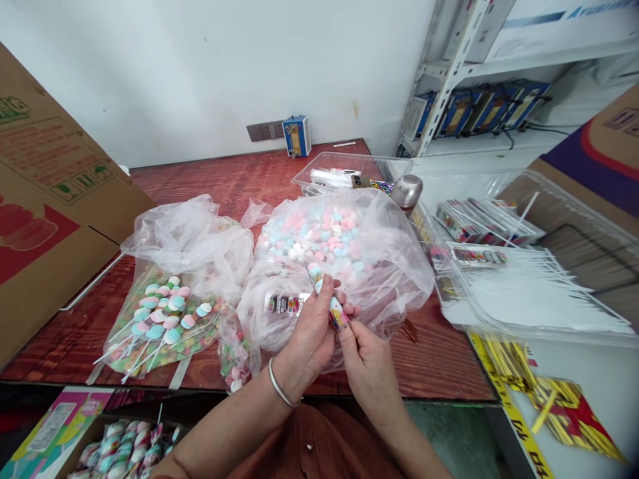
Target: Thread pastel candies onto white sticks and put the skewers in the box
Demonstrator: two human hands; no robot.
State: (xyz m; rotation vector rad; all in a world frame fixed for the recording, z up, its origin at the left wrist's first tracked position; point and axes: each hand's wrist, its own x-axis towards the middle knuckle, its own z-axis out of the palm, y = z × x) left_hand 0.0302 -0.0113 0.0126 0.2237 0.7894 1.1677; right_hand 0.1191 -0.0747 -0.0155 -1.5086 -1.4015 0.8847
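Observation:
My left hand (313, 327) is closed around a small printed candy packet (337, 314), with pale blue and pink marshmallow showing at its upper end. At the packet's lower end, my right hand (370, 364) pinches with thumb and fingers. Behind both hands lies a large clear bag of pink, blue and white marshmallows (319, 233). A printed label (285, 304) rests on the bag's plastic, left of my fingers. Farther left, several marshmallow lollipops (172, 313) on white sticks lie on a clear bag of green and coloured sweets (200, 342).
Right of the table, a clear tub (479, 313) holds white sticks (534, 286) and printed wrappers (486, 219). Gold twist ties (509, 362) lie below it. A metal flask (407, 191) stands at the back. Cardboard boxes flank both sides; wrapped marshmallow sweets (122, 446) fill a box at lower left.

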